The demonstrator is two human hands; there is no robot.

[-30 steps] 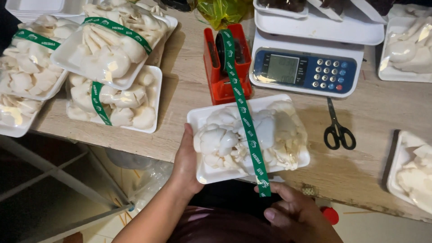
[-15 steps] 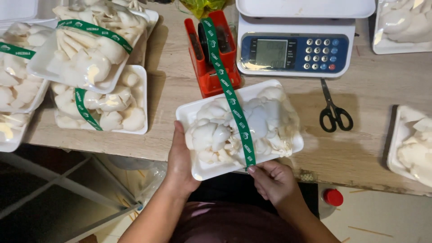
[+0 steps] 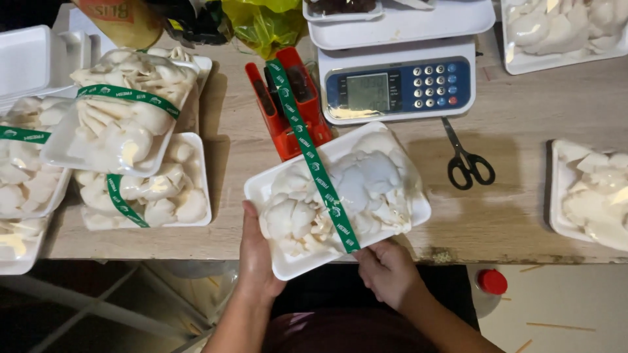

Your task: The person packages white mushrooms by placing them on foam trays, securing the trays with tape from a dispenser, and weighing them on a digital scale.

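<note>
White foam made up the tray of wrapped mushrooms [image 3: 366,189] at the near edge of the desk [image 3: 523,124]. The left hand [image 3: 256,252] gripped its left rim, thumb on top; the right hand [image 3: 387,271] was curled at the near edge, pinching the end of the green tape [image 3: 313,157]. That tape ran back over the tray to a red dispenser [image 3: 288,108]. Behind stood a weighing scale [image 3: 399,85], black scissors [image 3: 468,160] to its right. Banded trays [image 3: 131,131] were stacked on the left, and an unbanded tray [image 3: 592,196] was cut off at the right. The desk was pale worn wood. A red cap [image 3: 492,282] lay on the floor below; underneath was dark and hard to make out.
</note>
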